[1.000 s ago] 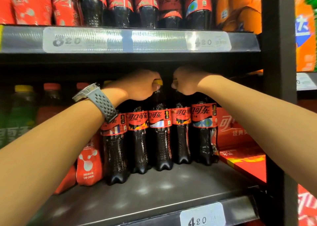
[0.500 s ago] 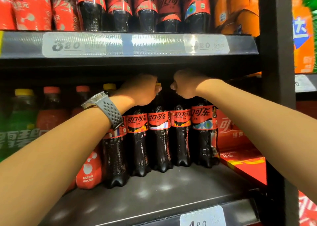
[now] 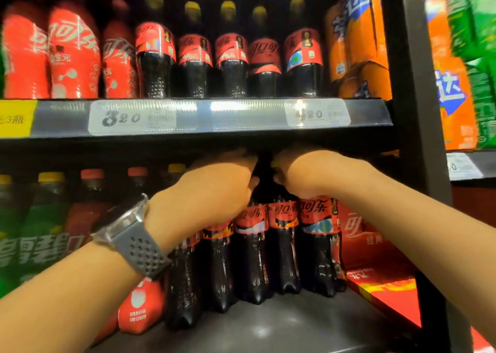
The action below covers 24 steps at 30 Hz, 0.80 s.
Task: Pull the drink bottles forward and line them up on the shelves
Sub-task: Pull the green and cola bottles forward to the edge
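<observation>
step: hauling the cola bottles (image 3: 252, 256) toward the front lip with both hands at once (my read).
left grip (image 3: 212, 194): fingers curled down over the tops on the left half of the row. Looks clamped on the necks, but the caps are hidden under the hand. watch (image 3: 131, 234) on that wrist.
right grip (image 3: 314, 175): same, curled tight over the tops on the right half, knuckles just under the shelf above.
gap between grips: small, nearly touching. A dark neck shows between them.
bottle position: five dark bottles with red labels, upright, side by side on the lower shelf (image 3: 268, 331). The right end is just beside the red carton (image 3: 375, 245). The row looks skewed, left end nearer the front, but that could be the lens.
bottle vs grip: bodies and labels sit directly below both grips; only the tops are covered.
done: upper shelf row (image 3: 233, 65) stands right at the price strip (image 3: 214, 114) and looks faced up already.
not done: bare shelf plate shows in front of the lower row, so it's short of the lip.
left to do: pull to the edge and square the line. green bottles (image 3: 40, 232) further left are too blurred to tell whether they need it.
</observation>
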Tool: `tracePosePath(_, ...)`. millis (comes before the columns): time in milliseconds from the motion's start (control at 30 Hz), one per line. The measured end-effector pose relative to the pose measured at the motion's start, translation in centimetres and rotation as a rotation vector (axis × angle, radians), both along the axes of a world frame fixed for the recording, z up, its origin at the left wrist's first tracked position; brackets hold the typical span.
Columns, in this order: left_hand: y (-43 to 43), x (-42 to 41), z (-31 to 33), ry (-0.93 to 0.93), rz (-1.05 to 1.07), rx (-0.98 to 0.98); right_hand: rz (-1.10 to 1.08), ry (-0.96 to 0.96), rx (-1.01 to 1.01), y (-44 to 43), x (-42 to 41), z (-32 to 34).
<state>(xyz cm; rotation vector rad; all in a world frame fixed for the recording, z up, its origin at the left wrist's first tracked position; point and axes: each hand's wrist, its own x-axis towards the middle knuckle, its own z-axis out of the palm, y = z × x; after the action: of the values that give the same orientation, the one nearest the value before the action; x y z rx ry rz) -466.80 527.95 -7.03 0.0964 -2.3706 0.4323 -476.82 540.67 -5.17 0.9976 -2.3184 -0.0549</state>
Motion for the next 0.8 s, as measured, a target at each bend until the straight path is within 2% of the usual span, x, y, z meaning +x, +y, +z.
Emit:
tracePosePath(100,1.3,3.4,0.3,-0.022,-0.132,-0.027,0.108,0.029,0.011,3.3,2.6,0.1)
tracePosePath(200,3.2,6.0,1.8,-0.048,-0.362,0.066,0.271,-0.033,0.010,6.1,5.2,1.4)
tracePosePath(333,4.5,7.4,4.2,-0.055,-0.623,0.274,0.502,-0.259,-0.028,8.2,6.4,3.9)
tracePosePath(433,4.2,7.8,6.4,-0.016,-0.737,0.403,0.715,-0.461,-0.156,9.1,6.3,5.6)
tracePosePath(500,3.5,8.0,8.1,0.039,-0.747,0.436,0.769,-0.418,-0.306,9.6,6.1,7.2)
tracePosePath(567,2.5,8.1,10.2,0.159,-0.702,0.429,0.783,-0.289,-0.507,10.0,5.7,9.0)
tracePosePath(633,1.2,8.4,12.1,0.332,-0.570,0.288,0.749,-0.100,-0.671,10.5,5.4,10.8)
tracePosePath(700,-0.1,9.0,13.5,0.462,-0.447,0.157,0.680,0.063,-0.738,10.8,5.0,12.0)
tracePosePath(800,-1.8,10.2,14.6,0.578,-0.338,0.093,0.604,0.145,-0.770,10.5,4.4,12.9)
